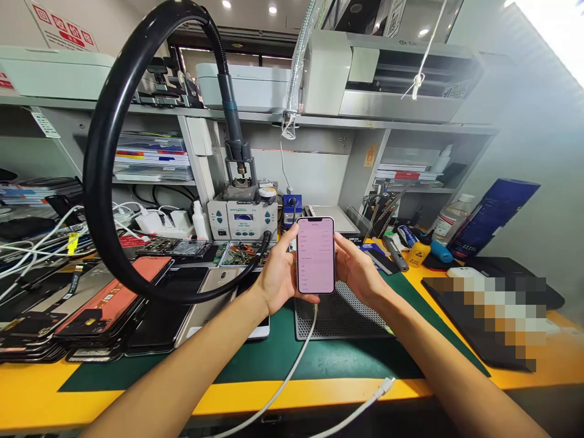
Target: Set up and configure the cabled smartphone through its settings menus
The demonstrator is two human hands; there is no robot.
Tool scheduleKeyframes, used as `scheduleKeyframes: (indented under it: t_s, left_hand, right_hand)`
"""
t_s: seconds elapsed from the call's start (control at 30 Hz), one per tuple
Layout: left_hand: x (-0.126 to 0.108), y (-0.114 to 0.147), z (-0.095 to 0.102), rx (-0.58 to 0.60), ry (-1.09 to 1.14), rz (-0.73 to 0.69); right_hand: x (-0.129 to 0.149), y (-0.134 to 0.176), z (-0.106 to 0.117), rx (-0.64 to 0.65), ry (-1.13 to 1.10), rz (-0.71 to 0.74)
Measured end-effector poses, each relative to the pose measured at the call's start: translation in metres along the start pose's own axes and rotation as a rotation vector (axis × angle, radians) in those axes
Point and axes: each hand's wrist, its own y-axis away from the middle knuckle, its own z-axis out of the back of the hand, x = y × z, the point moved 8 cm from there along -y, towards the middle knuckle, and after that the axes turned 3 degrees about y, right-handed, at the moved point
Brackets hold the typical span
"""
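Note:
A smartphone (316, 255) stands upright between my hands with its lit pinkish screen towards me; lines of text show on it, too small to read. My left hand (279, 267) is closed round its left edge, thumb at the upper side and fingers under the bottom. On the opposite edge, my right hand (358, 264) grips with its fingers, partly hidden behind the phone. A white cable (298, 359) runs up to the phone's lower end. Below the hands lies a dark perforated mat (351, 319) on the green work mat (328, 362).
Stacked phones and screens (114, 298) fill the left side. A thick black hose (103, 152) arches from the soldering station (244, 216). A second cable's plug (385, 386) lies at the yellow table edge. Rightward are tools (383, 210), a yellow bottle (418, 249) and a black pad (456, 322).

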Motion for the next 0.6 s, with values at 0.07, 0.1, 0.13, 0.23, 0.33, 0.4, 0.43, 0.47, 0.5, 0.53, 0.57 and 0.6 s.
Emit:
scheduleKeyframes:
  t_s: [0.07,0.1,0.13,0.23,0.33,0.4,0.43,0.47,0.5,0.53,0.57,0.6]
  left_hand:
    - [0.0004,-0.0002,0.0018,-0.017,-0.006,0.009]
    - [0.0008,-0.0002,0.0027,-0.026,-0.009,0.014]
    - [0.0011,-0.0001,0.0033,-0.033,-0.01,0.016]
    - [0.0014,0.0003,0.0035,-0.038,-0.012,0.014]
    - [0.0016,0.0008,0.0028,-0.036,-0.018,0.011]
    - [0.0017,0.0011,0.0021,-0.033,-0.02,0.01]
    - [0.0016,0.0012,0.0019,-0.032,-0.021,0.009]
    - [0.0015,0.0013,0.0019,-0.032,-0.021,0.008]
    - [0.0015,0.0013,0.0019,-0.033,-0.021,0.007]
    - [0.0016,0.0013,0.002,-0.034,-0.02,0.008]
    - [0.0017,0.0012,0.002,-0.035,-0.019,0.009]
    - [0.0019,0.001,0.002,-0.035,-0.019,0.012]
  right_hand:
    - [0.0001,0.0001,-0.0016,0.024,0.004,0.012]
    - [-0.0002,0.0001,-0.002,0.035,0.006,0.02]
    - [-0.0007,-0.0001,-0.0016,0.037,0.016,0.025]
    - [-0.0027,-0.0008,0.0021,0.01,0.069,0.035]
    - [-0.0019,-0.0018,0.0037,-0.003,0.082,0.058]
    - [-0.0014,-0.0023,0.0035,0.0,0.066,0.064]
    - [-0.0016,-0.0025,0.0036,-0.002,0.059,0.062]
    - [-0.0019,-0.0026,0.0039,-0.004,0.052,0.058]
    - [-0.0022,-0.0026,0.0042,-0.007,0.046,0.054]
    - [-0.0025,-0.0025,0.0045,-0.01,0.043,0.051]
    - [-0.0026,-0.0023,0.0048,-0.014,0.042,0.048]
    - [-0.0026,-0.0022,0.005,-0.017,0.043,0.046]
